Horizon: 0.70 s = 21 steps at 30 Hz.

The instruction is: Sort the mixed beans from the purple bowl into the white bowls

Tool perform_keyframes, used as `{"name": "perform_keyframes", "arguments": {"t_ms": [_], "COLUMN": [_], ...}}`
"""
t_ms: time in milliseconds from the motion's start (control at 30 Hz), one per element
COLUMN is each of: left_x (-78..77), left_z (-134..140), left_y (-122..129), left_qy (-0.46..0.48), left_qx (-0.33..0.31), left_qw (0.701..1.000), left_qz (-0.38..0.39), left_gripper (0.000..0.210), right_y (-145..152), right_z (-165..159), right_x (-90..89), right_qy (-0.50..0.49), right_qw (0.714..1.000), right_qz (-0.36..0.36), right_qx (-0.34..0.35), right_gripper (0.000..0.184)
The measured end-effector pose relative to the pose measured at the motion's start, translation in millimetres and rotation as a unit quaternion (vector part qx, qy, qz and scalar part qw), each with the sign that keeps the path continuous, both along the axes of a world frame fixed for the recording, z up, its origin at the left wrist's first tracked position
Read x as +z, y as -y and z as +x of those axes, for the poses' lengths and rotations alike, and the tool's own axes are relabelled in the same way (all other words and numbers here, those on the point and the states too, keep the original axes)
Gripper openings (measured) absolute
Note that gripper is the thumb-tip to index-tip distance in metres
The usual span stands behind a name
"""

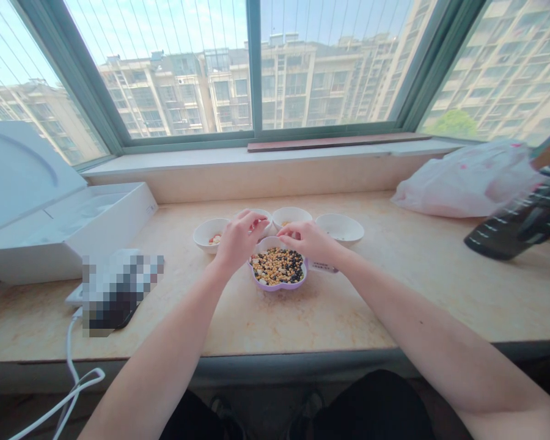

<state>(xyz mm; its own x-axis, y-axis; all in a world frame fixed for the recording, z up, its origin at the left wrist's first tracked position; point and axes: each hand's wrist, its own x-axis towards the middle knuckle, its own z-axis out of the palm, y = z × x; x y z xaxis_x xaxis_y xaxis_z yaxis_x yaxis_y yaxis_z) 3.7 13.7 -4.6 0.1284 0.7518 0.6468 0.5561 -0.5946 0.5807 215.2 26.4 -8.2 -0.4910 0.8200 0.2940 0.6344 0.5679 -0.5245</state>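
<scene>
In the head view, a lilac scalloped bowl (282, 287) holds mixed yellow, black and pale beans (277, 266). My left hand (242, 237) is over the lilac bowl's back left, beside a white bowl (266, 217) that it partly covers. Its fingers are bent and drawn together. Above the lilac bowl's back right edge is my right hand (309, 236), thumb and fingers pinched close to another white bowl (293, 214). Whatever either pinch holds is too small to make out. The leftmost white bowl (200, 233) contains some pale and reddish pieces; the rightmost white bowl (351, 229) has a few dark specks.
An open white box (110, 214) stands on the left, with a blurred-out phone-like object (119, 299) and a white cable (71, 342) before it. A plastic bag (458, 180) and a dark bottle (508, 223) are at right. Windows rise behind the counter (394, 269).
</scene>
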Motion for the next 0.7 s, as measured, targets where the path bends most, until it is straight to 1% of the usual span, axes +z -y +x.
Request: {"name": "perform_keyframes", "arguments": {"t_ms": [67, 167, 267, 400, 467, 533, 700], "left_x": [-2.1, -5.1, -7.4, -10.5, -12.1, -13.4, -12.5], "left_z": [-7.5, -17.0, -20.0, -17.6, -17.2, -17.9, -19.5], "left_y": [-9.2, -22.4, -30.9, -35.3, -35.2, -33.5, -22.7], "left_qy": [-0.027, -0.067, -0.125, -0.201, -0.224, -0.227, -0.165], "left_qx": [0.049, 0.089, 0.110, 0.134, 0.135, 0.128, 0.084], "left_qw": [0.998, 0.994, 0.985, 0.970, 0.965, 0.965, 0.982], "left_qz": [-0.006, -0.021, -0.033, -0.034, -0.029, -0.024, -0.030], "left_gripper": [0.012, 0.014, 0.017, 0.024, 0.029, 0.032, 0.030], "right_y": [0.3, 0.9, 1.1, 0.5, -0.2, -1.2, -2.6], "right_z": [-0.3, -0.9, -1.1, -0.6, 0.2, 1.6, 5.8], "right_x": [0.6, 1.6, 2.3, 2.0, 1.5, 1.2, 2.6], "right_qy": [-0.001, -0.002, -0.006, -0.007, -0.004, 0.002, 0.041], "right_qw": [1.000, 1.000, 1.000, 1.000, 1.000, 1.000, 0.999], "right_qz": [0.001, 0.004, 0.002, 0.001, -0.003, -0.007, -0.027], "right_qx": [-0.004, -0.003, -0.001, -0.006, -0.006, -0.005, 0.009], "right_gripper": [0.022, 0.022, 0.023, 0.023, 0.023, 0.022, 0.019]}}
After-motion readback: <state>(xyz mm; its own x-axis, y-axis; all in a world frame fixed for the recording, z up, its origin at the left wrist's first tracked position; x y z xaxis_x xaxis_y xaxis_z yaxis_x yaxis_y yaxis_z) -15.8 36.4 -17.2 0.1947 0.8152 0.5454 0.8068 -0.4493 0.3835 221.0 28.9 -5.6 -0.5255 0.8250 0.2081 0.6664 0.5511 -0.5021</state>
